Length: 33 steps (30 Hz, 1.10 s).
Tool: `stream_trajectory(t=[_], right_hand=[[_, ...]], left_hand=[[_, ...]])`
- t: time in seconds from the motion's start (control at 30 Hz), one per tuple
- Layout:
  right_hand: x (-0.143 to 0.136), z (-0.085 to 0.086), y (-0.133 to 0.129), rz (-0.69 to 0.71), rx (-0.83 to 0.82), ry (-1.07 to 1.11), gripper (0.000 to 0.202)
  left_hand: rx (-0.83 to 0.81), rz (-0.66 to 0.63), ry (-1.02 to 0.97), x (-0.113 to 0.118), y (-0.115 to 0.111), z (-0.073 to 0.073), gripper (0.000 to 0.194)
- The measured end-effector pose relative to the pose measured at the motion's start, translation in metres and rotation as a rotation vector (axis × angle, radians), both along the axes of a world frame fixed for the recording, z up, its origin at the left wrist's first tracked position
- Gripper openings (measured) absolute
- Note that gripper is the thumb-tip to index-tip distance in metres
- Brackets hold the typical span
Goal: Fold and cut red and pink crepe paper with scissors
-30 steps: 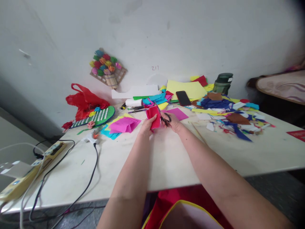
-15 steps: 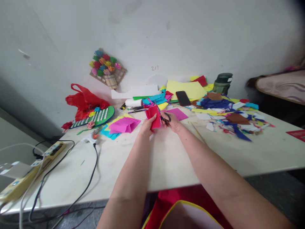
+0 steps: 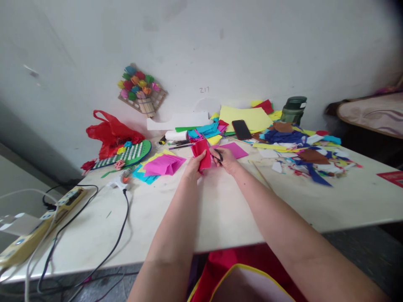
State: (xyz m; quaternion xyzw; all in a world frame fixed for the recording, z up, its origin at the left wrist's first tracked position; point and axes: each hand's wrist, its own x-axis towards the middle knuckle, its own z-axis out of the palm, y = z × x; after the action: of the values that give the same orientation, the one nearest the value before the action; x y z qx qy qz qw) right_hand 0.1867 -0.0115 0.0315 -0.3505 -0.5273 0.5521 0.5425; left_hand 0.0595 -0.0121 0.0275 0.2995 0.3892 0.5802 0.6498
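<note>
Near the middle of the table, my left hand (image 3: 195, 165) is closed on a folded stack of red paper (image 3: 205, 158), thumb across its front. My right hand (image 3: 227, 160) grips black-handled scissors (image 3: 218, 157), fingers round the loops. The blades reach toward the top right edge of the red paper; whether they touch it I cannot tell. A flat magenta sheet (image 3: 235, 150) lies behind my right hand. Left of my left hand are magenta squares (image 3: 164, 165) over yellow and blue sheets.
A white glue gun (image 3: 119, 182) with a black cord lies on the left, beyond a power strip (image 3: 44, 224). Behind my hands are a phone (image 3: 242, 129) and yellow sheets. Paper scraps (image 3: 315, 157) and a green bottle (image 3: 294, 110) stand right; a red bag (image 3: 110, 134) sits back left.
The scissor handles have drawn closer together in my right hand. My left hand and the red paper have barely moved.
</note>
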Motion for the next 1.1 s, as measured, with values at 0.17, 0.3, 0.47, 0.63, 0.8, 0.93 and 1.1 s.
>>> stream_trajectory(t=[0.17, 0.3, 0.47, 0.63, 0.8, 0.93, 1.1], right_hand=[[-0.0002, -0.0020, 0.0007, 0.007, 0.000, -0.012, 0.034], [0.0036, -0.0007, -0.0024, 0.067, -0.036, 0.017, 0.038], [0.0069, 0.0003, -0.0042, 0.113, -0.033, 0.034, 0.042], [0.0064, 0.0037, -0.0067, 0.101, -0.050, 0.031, 0.041], [0.0058, 0.0066, -0.0083, 0.080, -0.059, 0.026, 0.040], [0.0057, 0.0048, -0.0056, 0.063, -0.042, 0.015, 0.039], [0.0052, 0.0016, -0.0013, 0.031, -0.002, 0.010, 0.032]], left_hand=[[0.074, -0.005, 0.020, -0.0024, 0.0014, -0.0031, 0.019], [0.081, -0.030, 0.010, -0.0025, 0.0009, -0.0037, 0.021], [0.058, -0.050, 0.039, -0.0026, -0.0008, -0.0029, 0.019], [0.066, -0.068, 0.062, -0.0036, -0.0027, -0.0020, 0.019], [0.067, -0.071, 0.071, -0.0038, -0.0048, -0.0009, 0.019], [0.059, -0.064, 0.078, -0.0033, -0.0049, -0.0002, 0.019], [0.027, -0.029, 0.080, -0.0037, -0.0036, -0.0003, 0.021]])
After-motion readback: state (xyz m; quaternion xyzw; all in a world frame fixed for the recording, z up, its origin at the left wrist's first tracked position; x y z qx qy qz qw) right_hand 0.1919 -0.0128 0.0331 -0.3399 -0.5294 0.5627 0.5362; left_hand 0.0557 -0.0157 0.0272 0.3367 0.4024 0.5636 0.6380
